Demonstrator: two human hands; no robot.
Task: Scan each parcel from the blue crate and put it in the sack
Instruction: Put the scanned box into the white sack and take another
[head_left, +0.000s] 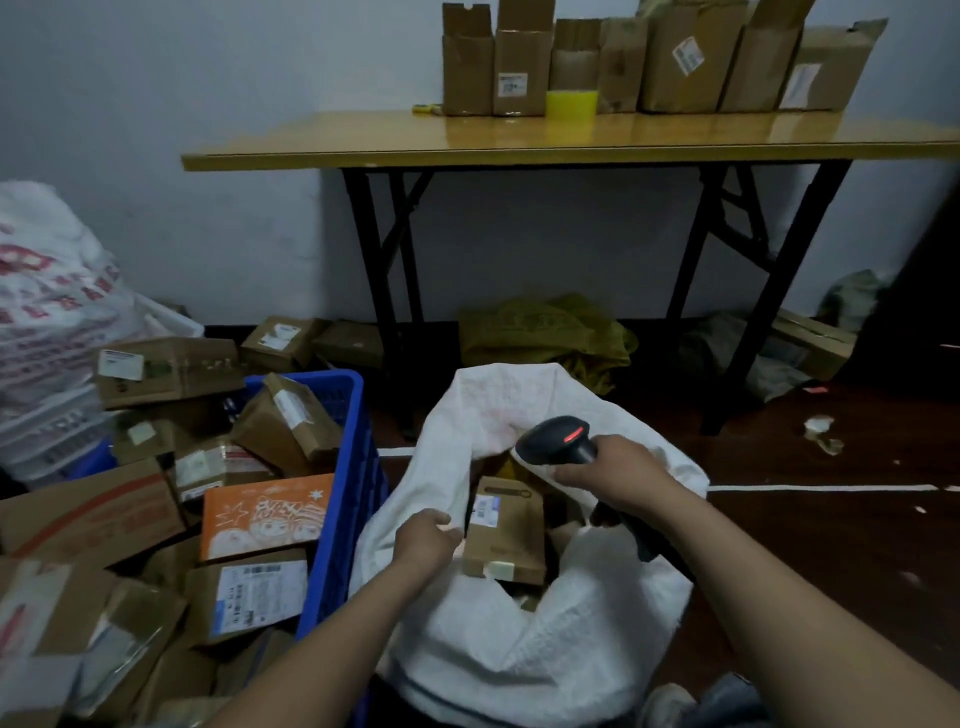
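Sack (597, 623) mouth gapes — left hand (428, 543) grips its rim, right hand (615, 480) grips scanner (556, 441) above.

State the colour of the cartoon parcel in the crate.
The parcel is orange; head view.

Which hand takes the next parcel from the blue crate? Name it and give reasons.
Left. The left hand sits at the rim of the sack, right beside the blue crate. The right hand grips the barcode scanner on the far side of the sack.
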